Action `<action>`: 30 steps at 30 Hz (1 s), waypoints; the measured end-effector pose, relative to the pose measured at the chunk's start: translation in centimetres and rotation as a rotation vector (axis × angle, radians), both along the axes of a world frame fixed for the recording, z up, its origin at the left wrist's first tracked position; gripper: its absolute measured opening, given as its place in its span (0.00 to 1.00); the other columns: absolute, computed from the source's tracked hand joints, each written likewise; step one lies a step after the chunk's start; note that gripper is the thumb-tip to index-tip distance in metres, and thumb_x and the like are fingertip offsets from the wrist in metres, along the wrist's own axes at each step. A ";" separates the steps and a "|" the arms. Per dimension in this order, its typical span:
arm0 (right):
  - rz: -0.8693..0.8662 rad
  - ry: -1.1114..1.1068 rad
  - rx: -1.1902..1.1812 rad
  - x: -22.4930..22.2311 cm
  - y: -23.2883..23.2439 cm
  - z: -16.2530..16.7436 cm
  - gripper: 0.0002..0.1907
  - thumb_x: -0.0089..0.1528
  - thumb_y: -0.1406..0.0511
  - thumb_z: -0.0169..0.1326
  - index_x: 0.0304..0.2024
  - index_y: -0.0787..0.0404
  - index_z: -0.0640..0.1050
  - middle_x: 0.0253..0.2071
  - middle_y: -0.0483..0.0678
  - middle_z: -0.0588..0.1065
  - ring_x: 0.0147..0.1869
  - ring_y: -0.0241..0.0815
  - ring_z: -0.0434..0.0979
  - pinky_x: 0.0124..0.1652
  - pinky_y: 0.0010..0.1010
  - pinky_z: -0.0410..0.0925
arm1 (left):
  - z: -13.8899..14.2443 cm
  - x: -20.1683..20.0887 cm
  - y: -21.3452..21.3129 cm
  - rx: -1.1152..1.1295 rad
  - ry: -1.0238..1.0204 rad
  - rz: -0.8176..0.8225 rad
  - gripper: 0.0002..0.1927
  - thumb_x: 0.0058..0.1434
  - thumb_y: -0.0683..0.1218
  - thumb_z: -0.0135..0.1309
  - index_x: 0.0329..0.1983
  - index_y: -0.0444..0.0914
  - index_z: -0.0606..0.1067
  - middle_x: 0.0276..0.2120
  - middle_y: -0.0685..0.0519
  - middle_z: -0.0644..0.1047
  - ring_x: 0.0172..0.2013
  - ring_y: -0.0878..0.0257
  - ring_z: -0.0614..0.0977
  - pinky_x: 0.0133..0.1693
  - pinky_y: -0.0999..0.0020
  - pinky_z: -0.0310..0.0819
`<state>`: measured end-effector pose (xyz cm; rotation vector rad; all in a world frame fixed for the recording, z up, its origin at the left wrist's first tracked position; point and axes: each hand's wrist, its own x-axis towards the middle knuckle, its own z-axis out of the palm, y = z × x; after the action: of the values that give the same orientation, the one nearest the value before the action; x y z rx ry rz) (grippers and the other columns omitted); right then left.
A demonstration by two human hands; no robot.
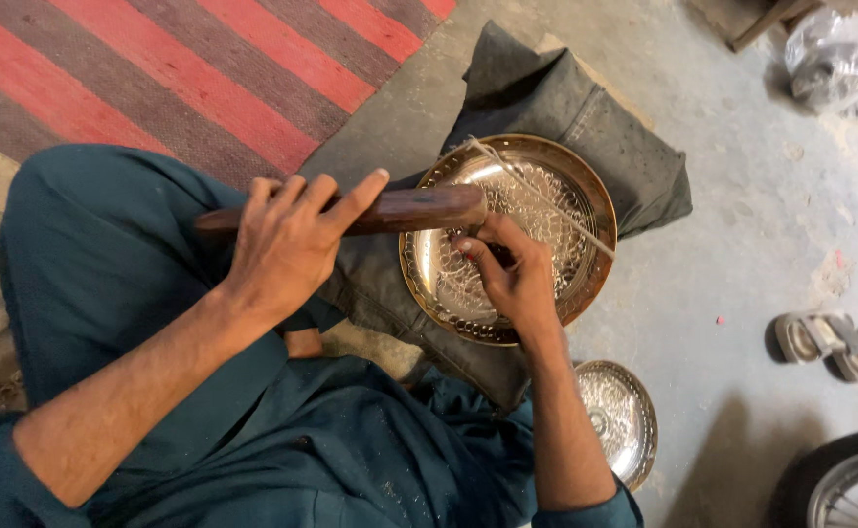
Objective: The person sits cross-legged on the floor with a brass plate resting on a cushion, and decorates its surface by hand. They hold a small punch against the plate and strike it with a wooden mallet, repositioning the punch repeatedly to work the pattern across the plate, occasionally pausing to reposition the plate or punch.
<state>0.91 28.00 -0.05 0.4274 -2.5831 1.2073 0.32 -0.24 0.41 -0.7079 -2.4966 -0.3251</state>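
Note:
A round brass plate point(600, 196) with an embossed, shiny centre lies on a folded dark cloth point(566, 108) on the floor. My left hand point(287, 244) grips a brown wooden mallet point(419, 208), held level with its thick end over the plate's near-left rim. My right hand point(517, 279) rests on the plate's inner surface, fingers pinched around a small dark tool that is mostly hidden. A thin pale straw point(546, 200) lies across the plate. My legs, in teal trousers, are folded at the lower left.
A smaller embossed metal plate point(620, 420) lies by my right elbow. A red and brown striped rug point(204, 68) covers the upper left. A pair of sandals point(835, 342), a wheel point(845, 484) and a plastic bag point(835, 54) sit on the concrete at right.

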 end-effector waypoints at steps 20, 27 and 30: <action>0.065 -0.002 -0.070 -0.1 0.1 -0.3 0.15 0.64 0.68 0.61 0.53 0.59 0.79 0.40 0.46 0.84 0.41 0.35 0.85 0.39 0.28 0.75 | -0.1 0.1 0.2 0.335 -0.107 -0.171 0.42 0.57 0.36 0.55 0.75 0.47 0.60 0.43 0.49 0.72 0.44 0.51 0.75 0.49 0.52 0.67; -0.065 -0.109 -0.117 0.5 0.1 -0.6 0.17 0.63 0.69 0.60 0.56 0.62 0.78 0.38 0.47 0.84 0.37 0.34 0.83 0.36 0.27 0.72 | 0.7 0.1 -1.0 0.143 -0.196 -0.045 0.43 0.53 0.37 0.58 0.74 0.50 0.62 0.45 0.46 0.73 0.47 0.47 0.79 0.48 0.50 0.71; -0.018 -0.104 -0.343 1.1 -0.1 -0.9 0.11 0.67 0.72 0.58 0.53 0.67 0.77 0.41 0.49 0.84 0.46 0.33 0.83 0.44 0.25 0.72 | 1.2 0.2 -1.5 0.445 -0.546 -0.070 0.43 0.52 0.38 0.58 0.73 0.49 0.59 0.54 0.40 0.73 0.45 0.41 0.79 0.45 0.51 0.75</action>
<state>2.01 27.87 -0.99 0.2737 -2.3847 1.6656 0.49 -1.72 1.58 -0.5723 -2.7370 -1.1948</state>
